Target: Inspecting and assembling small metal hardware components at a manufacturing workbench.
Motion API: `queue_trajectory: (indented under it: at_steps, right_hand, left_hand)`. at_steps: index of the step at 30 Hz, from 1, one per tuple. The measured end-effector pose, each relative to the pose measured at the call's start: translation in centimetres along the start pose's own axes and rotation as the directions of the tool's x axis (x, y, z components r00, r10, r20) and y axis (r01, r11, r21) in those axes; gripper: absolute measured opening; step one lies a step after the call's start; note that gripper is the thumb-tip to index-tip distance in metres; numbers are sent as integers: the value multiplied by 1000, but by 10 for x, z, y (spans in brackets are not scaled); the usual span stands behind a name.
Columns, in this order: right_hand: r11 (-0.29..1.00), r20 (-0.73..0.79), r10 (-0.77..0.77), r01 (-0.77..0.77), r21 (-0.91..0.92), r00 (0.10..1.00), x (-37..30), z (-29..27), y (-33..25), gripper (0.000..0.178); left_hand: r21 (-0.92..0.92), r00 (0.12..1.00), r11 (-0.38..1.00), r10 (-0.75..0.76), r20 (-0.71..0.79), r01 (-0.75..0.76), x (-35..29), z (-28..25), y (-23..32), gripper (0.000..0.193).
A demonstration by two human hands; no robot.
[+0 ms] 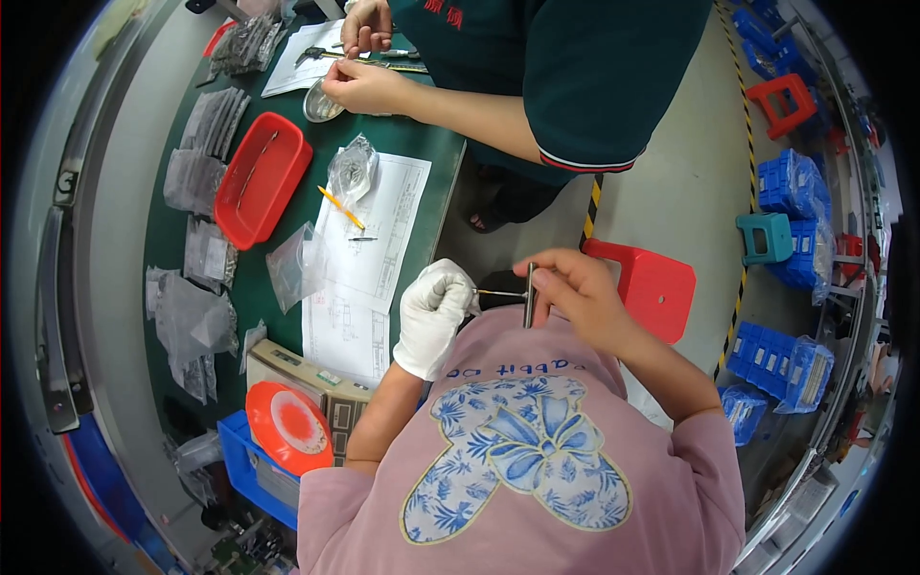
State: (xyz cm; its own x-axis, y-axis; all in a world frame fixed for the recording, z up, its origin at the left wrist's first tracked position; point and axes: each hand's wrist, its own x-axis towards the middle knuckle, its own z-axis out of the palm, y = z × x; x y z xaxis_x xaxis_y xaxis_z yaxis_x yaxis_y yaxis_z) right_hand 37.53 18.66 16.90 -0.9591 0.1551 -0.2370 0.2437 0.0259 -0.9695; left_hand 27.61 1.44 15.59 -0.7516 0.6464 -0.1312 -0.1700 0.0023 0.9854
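Observation:
My left hand [433, 311], in a white glove, is closed in front of my chest. Whatever its fingers pinch is hidden by the glove. A thin shaft [500, 293] runs from those fingertips to a short steel bar [530, 295], crossing it like a T-handle tool. My bare right hand [580, 292] grips this bar between thumb and fingers. On the green table, left of my gloved hand, lie printed drawings [383, 230], with a yellow pen [341, 207], a small dark pin-like piece [363, 239] and a clear plastic bag [296, 267] on them or at their edge.
Across the table corner, a co-worker's hands [369, 86] work above a caliper [321, 55] and a small metal dish [322, 102]. A red tray [261, 182], bagged parts [196, 321], a scale-like device [316, 379] and an orange-red dish [287, 426] stand leftward. A red stool [659, 292] is right.

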Motion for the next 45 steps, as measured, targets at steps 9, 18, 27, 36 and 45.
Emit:
queue_trajectory:
  at_steps: [9, 18, 27, 36, 45]
  right_hand:
    - [475, 118, -683, 561, -678, 721, 10, -8, -3, 12]
    - [428, -12, -773, 506, -749, 635, 9, -6, -11, 17]
    - [921, -168, -230, 158, -357, 959, -4, 3, -3, 31]
    - [891, 83, 225, -240, 386, 971, -5, 6, 0, 34]
    - [978, -38, 137, -129, 163, 990, -6, 8, -9, 34]
  left_hand:
    - [-130, 992, 985, -121, -41, 115, -2, 4, 2, 18]
    - [-202, 981, 964, -185, -51, 171, -4, 1, -3, 17]
    - [-104, 991, 987, -127, -36, 123, -5, 4, -1, 17]
    - [-89, 993, 989, -119, -6, 118, -10, 6, 2, 18]
    - [-44, 987, 987, -158, -22, 156, -13, 7, 5, 19]
